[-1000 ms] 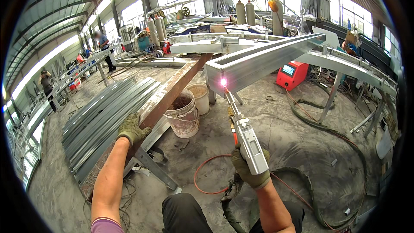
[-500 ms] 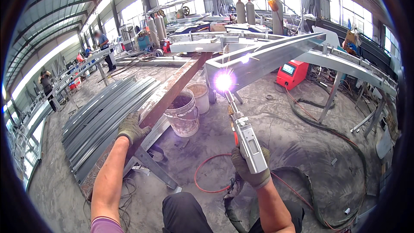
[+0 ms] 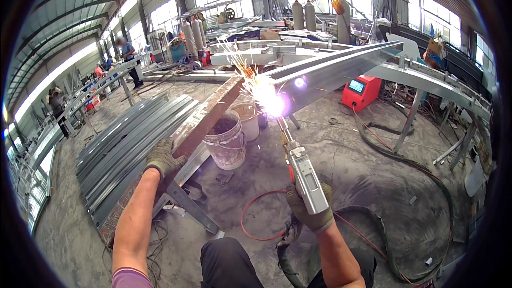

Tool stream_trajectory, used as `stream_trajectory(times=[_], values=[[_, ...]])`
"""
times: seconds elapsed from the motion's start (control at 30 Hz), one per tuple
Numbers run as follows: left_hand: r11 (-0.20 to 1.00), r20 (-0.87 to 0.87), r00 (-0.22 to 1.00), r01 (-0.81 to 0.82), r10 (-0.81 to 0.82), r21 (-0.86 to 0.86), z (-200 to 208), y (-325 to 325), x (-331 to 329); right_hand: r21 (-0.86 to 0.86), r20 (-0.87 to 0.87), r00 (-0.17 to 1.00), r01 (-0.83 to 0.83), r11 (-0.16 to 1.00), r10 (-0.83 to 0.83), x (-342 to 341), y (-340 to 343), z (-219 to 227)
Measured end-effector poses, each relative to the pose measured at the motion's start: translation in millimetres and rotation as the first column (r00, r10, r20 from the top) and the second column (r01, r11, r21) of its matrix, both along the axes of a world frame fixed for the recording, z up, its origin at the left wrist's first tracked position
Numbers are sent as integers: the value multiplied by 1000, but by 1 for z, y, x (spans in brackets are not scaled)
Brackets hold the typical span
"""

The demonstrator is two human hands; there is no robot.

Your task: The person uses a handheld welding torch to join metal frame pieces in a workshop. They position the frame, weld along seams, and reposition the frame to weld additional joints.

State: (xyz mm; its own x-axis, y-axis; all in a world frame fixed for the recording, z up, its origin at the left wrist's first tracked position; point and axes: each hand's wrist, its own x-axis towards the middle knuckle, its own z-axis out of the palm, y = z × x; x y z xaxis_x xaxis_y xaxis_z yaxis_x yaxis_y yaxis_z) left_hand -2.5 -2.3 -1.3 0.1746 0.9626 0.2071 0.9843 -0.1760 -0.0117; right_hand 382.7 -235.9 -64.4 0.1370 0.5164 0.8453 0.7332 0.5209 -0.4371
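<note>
My right hand (image 3: 309, 202), in a dark work glove, grips a silver handheld welding gun (image 3: 308, 178). The gun's thin nozzle points up and away from me to the near end of a grey metal channel (image 3: 341, 80). A white-purple glare with flying sparks hides the nozzle's tip and that end of the channel. My left hand (image 3: 166, 159), gloved too, is closed over the edge of a rusty brown steel beam (image 3: 205, 117). This beam slants from the lower left towards the glare. A cable and a red hose (image 3: 245, 210) trail from the gun.
Two dirty buckets (image 3: 226, 141) stand under the work, beside a stack of grey metal profiles (image 3: 133, 144). A red machine with a screen (image 3: 361, 92) sits on the floor at right, with hoses (image 3: 421, 168) around it. Gas cylinders (image 3: 309, 15) stand behind; a person (image 3: 128, 56) works far left.
The glare has grown, and a spray of orange and white sparks now shoots up and left over the beam's far end. Both hands and the gun stay nearly in place.
</note>
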Motion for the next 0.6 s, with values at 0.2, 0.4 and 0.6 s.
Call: stream_trajectory(times=[0.2, 0.4, 0.6], values=[[998, -18, 999, -41, 40, -57, 4, -2, 10, -24, 97, 988, -117, 993, 119, -2, -7, -11], [997, 10, 999, -31, 32, -70, 8, -7, 9, -6, 147, 959, -242, 970, 240, -17, -14, -8], [997, -53, 997, -52, 49, -55, 8, -9, 8, -92, -32, 996, -90, 992, 87, 0, -18, -16]])
